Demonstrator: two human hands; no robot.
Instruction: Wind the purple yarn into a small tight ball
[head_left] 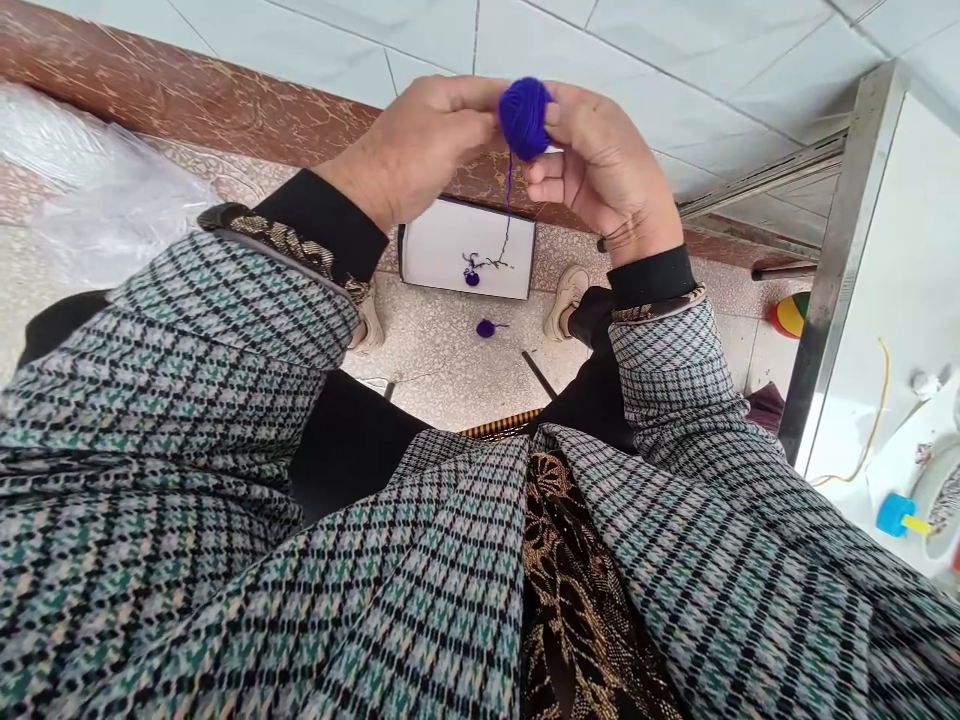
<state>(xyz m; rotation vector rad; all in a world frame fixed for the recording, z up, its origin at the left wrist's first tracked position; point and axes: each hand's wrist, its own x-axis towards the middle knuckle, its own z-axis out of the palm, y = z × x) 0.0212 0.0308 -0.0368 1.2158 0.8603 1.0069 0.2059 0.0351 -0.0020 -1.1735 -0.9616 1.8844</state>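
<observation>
A purple ball of yarn [524, 118] is held up between my two hands, in front of the tiled wall. My left hand [420, 140] is closed, its fingertips against the ball's left side and partly hidden behind it. From the right, my right hand [604, 160] grips the ball with thumb and fingers, the lower fingers curled beneath. A yarn strand [508, 195] hangs from the ball down to a white tray-like box [435, 245] on the floor. Inside that box lie tangled dark yarn [491, 262] and a small purple yarn ball [472, 278].
Another small purple ball [486, 328] lies on the speckled floor between my feet. Clear plastic wrapping [112, 190] is at the left. On the right stands a metal-edged white table [862, 400] carrying a blue-and-yellow object [896, 514]. A multicoloured ball [790, 314] sits behind its leg.
</observation>
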